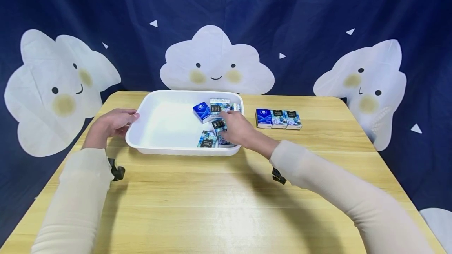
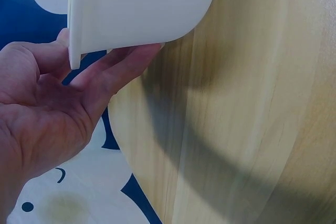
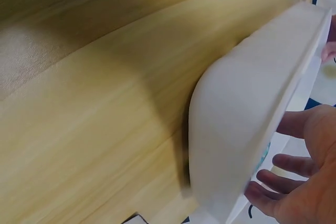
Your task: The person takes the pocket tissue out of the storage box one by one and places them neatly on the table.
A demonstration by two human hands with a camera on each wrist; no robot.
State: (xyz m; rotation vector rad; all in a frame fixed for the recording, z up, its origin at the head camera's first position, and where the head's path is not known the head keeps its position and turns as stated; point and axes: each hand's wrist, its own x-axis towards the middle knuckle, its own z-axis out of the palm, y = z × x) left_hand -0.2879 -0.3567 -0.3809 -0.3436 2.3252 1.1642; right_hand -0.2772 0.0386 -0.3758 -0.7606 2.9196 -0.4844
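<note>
A white plastic tray [image 1: 166,124] stands on the table, with several small tissue packs at its right end. My left hand [image 1: 118,121] holds the tray's left end; in the left wrist view the thumb lies at the rim and the fingers reach under the tray wall [image 2: 142,9]. Over the right rim, my right hand [image 1: 238,128] grips a dark floral tissue pack [image 1: 219,125] inside the tray. A blue pack [image 1: 201,112] and a floral pack [image 1: 207,139] lie near it. In the right wrist view, the tray's side [image 3: 236,103] hides most of the contents.
Right of the tray, a row of three tissue packs [image 1: 279,119], one blue and two floral, lies on the wooden table [image 1: 212,199]. A dark blue curtain [image 1: 300,19] with white clouds hangs behind the table's far edge.
</note>
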